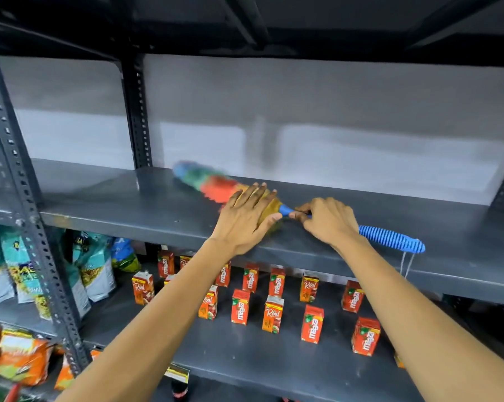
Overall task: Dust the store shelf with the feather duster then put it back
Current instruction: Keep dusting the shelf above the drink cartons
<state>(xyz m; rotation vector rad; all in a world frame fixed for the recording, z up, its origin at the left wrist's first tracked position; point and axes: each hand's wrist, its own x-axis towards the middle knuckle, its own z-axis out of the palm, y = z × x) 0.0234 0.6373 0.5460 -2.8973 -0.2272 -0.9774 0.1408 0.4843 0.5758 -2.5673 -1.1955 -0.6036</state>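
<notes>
Lying on the grey store shelf (105,198): feather duster (216,184), rainbow head blurred, ribbed blue handle. Probably light, plumes soft and yielding, shaft stiff; best gripped on the ribs. Left hand (246,219) spread flat over the plume base, right hand (327,219) pinching the thin shaft.

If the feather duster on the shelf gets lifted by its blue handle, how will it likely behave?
The feather duster probably lifts easily: its fluffy multicoloured head looks light. The head will likely flex, not stay stiff. The ribbed blue handle should resist slipping; the right hand pinches its thin neck.
</notes>
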